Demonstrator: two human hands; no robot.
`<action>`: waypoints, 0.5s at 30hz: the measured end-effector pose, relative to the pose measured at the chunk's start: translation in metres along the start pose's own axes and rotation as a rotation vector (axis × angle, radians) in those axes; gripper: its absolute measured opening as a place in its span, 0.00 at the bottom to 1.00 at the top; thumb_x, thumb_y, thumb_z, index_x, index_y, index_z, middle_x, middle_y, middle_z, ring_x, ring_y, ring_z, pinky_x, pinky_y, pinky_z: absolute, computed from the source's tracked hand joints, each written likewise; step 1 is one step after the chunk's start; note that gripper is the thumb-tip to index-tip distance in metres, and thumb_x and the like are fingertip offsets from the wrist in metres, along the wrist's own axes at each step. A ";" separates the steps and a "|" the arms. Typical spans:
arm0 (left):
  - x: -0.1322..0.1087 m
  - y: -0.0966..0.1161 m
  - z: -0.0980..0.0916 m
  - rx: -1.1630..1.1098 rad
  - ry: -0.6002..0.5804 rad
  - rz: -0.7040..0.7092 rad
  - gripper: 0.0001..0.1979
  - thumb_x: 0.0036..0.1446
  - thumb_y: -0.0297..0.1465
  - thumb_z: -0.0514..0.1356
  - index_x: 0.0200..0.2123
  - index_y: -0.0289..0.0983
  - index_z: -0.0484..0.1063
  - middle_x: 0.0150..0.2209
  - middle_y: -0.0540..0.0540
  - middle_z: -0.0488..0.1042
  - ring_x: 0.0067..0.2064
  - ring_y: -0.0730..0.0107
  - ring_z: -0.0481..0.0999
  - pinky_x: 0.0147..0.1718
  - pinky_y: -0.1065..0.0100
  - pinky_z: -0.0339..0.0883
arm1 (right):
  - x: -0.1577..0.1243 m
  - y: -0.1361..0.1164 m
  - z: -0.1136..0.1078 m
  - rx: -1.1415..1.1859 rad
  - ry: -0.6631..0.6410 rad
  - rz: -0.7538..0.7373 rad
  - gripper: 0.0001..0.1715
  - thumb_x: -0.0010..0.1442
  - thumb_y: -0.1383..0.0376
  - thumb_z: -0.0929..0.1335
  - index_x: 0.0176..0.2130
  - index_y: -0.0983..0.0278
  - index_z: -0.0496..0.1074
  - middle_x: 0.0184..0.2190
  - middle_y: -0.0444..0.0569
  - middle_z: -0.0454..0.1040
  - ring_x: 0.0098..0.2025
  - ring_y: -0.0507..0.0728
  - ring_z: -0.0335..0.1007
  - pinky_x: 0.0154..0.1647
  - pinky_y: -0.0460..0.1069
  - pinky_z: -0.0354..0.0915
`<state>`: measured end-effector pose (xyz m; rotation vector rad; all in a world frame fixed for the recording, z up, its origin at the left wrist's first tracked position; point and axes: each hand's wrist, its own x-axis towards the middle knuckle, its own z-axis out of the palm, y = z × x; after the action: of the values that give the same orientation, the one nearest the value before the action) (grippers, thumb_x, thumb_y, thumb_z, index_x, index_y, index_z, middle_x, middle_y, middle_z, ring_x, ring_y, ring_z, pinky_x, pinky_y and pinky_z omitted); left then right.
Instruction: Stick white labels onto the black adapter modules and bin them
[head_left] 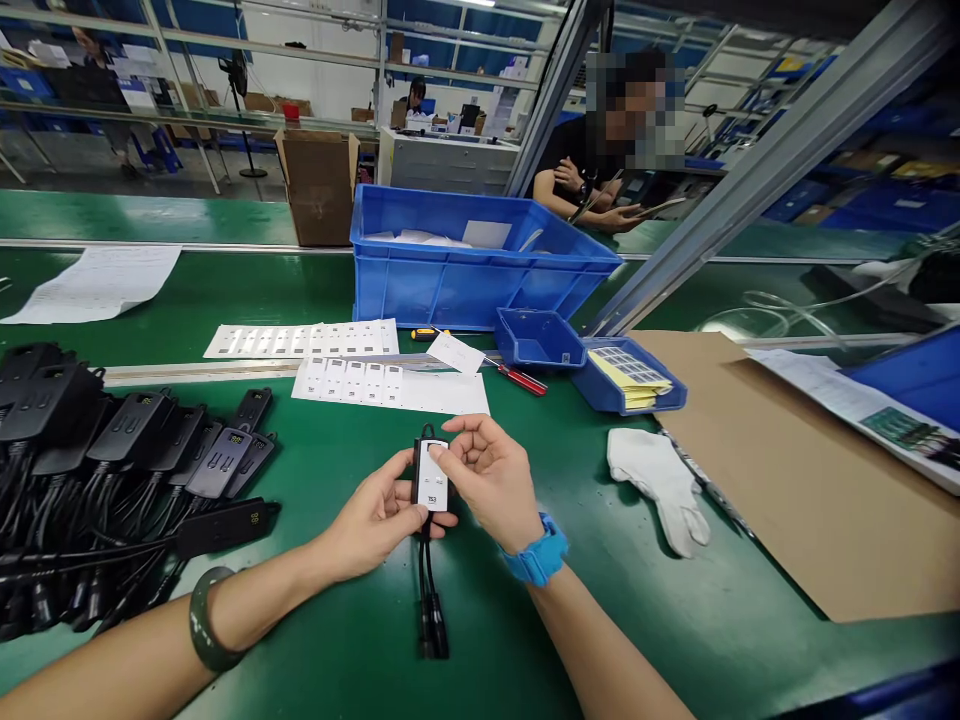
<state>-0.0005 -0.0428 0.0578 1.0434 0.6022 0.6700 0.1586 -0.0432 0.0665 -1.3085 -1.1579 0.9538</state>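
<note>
A small black controller box (pixel 417 470) with a hanging loop on top and two short black cables (pixel 429 610) is in my left hand (pixel 375 515), whose thumb and fingers grip its lower part. A white label (pixel 433 497) marked "TS3" lies on the box's front. My right hand (pixel 487 475) has its thumb on the label's upper part, with the fingers curled beside the box's upper right. Whether those fingers pinch the label's edge is hidden. Behind the hands lie a label sheet with several labels (pixel 352 380) and another sheet (pixel 300 340).
Several similar black controllers with cables (pixel 217 465) are heaped on the left. A blue crate (pixel 465 285), a small blue bin (pixel 540 340), a bin of yellow-backed sheets (pixel 630 380), a red screwdriver (pixel 523 380), a white glove (pixel 660 485) and cardboard (pixel 810 480) surround the work area. A person (pixel 585 170) leans opposite.
</note>
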 end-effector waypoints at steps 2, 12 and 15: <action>0.001 0.001 0.000 -0.030 0.015 -0.005 0.30 0.55 0.34 0.64 0.58 0.37 0.57 0.39 0.38 0.76 0.39 0.56 0.78 0.40 0.61 0.71 | 0.003 0.004 -0.002 -0.037 -0.028 -0.004 0.17 0.51 0.61 0.72 0.41 0.64 0.68 0.24 0.40 0.60 0.24 0.49 0.58 0.22 0.43 0.61; 0.008 0.008 -0.008 -0.254 0.170 -0.051 0.22 0.62 0.38 0.55 0.56 0.35 0.61 0.44 0.37 0.75 0.42 0.53 0.77 0.37 0.58 0.73 | 0.010 0.027 0.012 -0.055 -0.418 -0.028 0.47 0.43 0.62 0.77 0.59 0.59 0.59 0.49 0.50 0.68 0.43 0.56 0.69 0.39 0.48 0.70; 0.010 0.010 -0.009 -0.281 0.191 -0.060 0.24 0.62 0.38 0.56 0.58 0.37 0.60 0.44 0.39 0.76 0.46 0.55 0.75 0.40 0.61 0.72 | 0.011 0.025 0.011 0.004 -0.518 -0.019 0.65 0.35 0.61 0.80 0.65 0.57 0.49 0.54 0.51 0.65 0.46 0.58 0.69 0.43 0.50 0.71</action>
<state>-0.0027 -0.0273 0.0623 0.7022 0.6800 0.7827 0.1527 -0.0281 0.0420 -1.0703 -1.5529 1.3264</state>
